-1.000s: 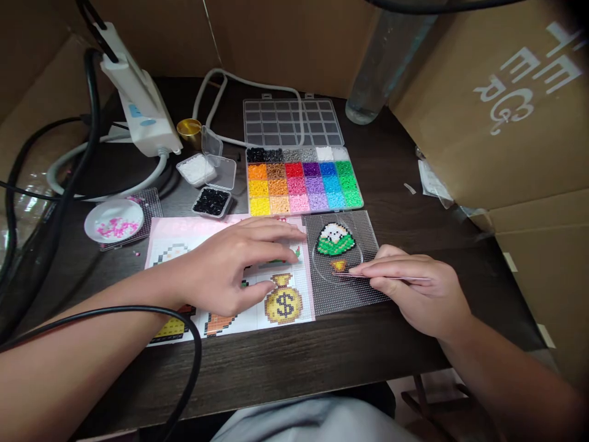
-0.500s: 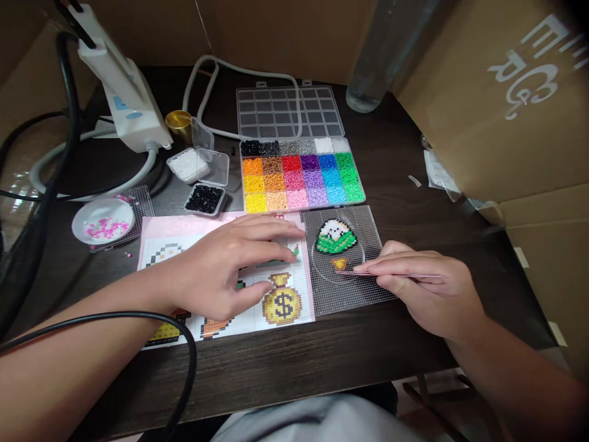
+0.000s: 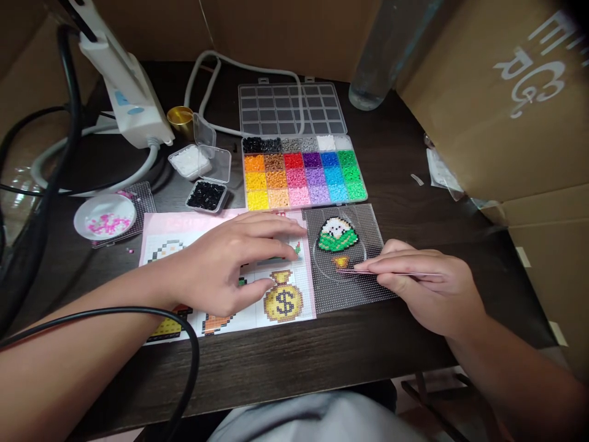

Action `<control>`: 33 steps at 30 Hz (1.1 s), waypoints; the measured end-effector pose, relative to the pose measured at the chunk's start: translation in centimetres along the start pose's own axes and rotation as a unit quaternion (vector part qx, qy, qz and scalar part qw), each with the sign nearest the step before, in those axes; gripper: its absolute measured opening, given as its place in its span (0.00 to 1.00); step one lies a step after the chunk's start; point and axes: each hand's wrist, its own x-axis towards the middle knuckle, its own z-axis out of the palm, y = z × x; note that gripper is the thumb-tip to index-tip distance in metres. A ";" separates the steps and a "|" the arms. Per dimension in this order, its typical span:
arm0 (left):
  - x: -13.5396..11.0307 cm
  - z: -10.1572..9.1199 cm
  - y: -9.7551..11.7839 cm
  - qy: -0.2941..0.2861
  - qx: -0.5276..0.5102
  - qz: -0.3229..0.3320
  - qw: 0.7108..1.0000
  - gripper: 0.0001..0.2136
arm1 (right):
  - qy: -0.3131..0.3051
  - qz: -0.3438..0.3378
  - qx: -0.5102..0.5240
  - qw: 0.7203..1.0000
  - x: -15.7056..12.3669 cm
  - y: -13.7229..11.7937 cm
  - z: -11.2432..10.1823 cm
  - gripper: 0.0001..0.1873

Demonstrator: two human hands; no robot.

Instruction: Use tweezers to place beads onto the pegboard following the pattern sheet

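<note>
Between the fingers of my right hand (image 3: 418, 279) is a pair of thin tweezers (image 3: 409, 274), its tips at a small yellow-and-brown bead patch (image 3: 341, 263). That patch sits on a clear pegboard (image 3: 368, 294), just below a finished-looking green, white and black bead figure (image 3: 338, 235). Whether the tips hold a bead is too small to tell. My left hand (image 3: 239, 261) rests over the printed pattern sheet (image 3: 248, 319), fingers spread and holding nothing. A money bag pattern (image 3: 283, 297) shows to the right of its thumb.
Behind the sheet lies an open compartment box (image 3: 306, 178) of coloured beads. Small boxes of white beads (image 3: 191, 161) and black beads (image 3: 207, 196) stand left of it, near a white dish (image 3: 105, 217). A power strip (image 3: 133, 101), cables and a clear bottle (image 3: 368, 92) stand farther back.
The view has shifted slightly, so the things on the table sit a little higher and farther right. Both hands keep nearly the same pose, with the tweezers still at the yellow-and-brown patch.
</note>
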 end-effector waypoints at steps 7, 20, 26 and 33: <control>0.1 0.1 0.0 0.005 0.000 0.007 1.000 0.17 | 0.008 0.037 0.018 0.999 -0.2 0.1 -0.2 0.15; -0.1 -0.1 0.1 0.001 0.009 0.004 1.000 0.16 | 0.170 0.127 0.256 0.943 0.8 1.6 -1.2 0.08; -0.2 0.0 0.0 0.002 0.018 0.015 1.000 0.16 | 0.210 0.145 0.280 0.925 4.8 0.3 -2.4 0.15; -0.3 0.0 -0.2 0.013 0.023 0.024 0.999 0.16 | 0.224 0.065 0.254 0.939 11.9 0.4 -2.3 0.19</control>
